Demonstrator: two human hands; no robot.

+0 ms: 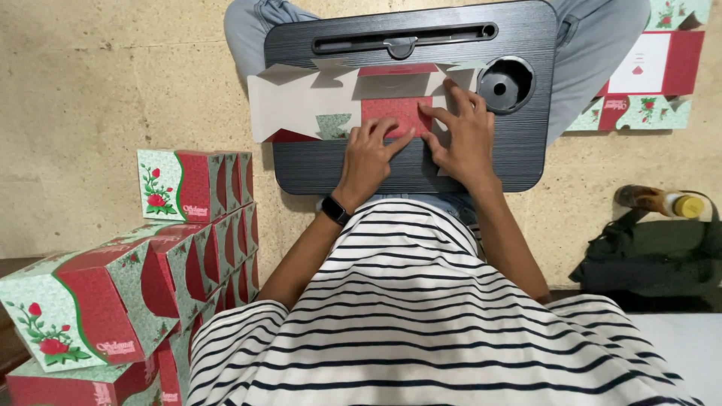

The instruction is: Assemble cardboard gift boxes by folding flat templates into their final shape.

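A flat, unfolded cardboard box blank [301, 101], white inside with red and green printed panels, lies on a dark lap tray [421, 45] across my legs. My left hand [368, 154], with a black watch on its wrist, presses down on the blank's near edge, fingers pointing at the red panel [391, 109]. My right hand [462, 131] lies flat on the right part of the blank, fingers spread over a fold. Both hands press the cardboard against the tray.
Several folded red-and-green boxes with rose prints [188, 184] are stacked on the floor at my left. More flat blanks [654, 68] lie at the upper right. A dark bag [654, 252] with a bottle [665, 201] sits at the right. The tray has a round cup recess [504, 84].
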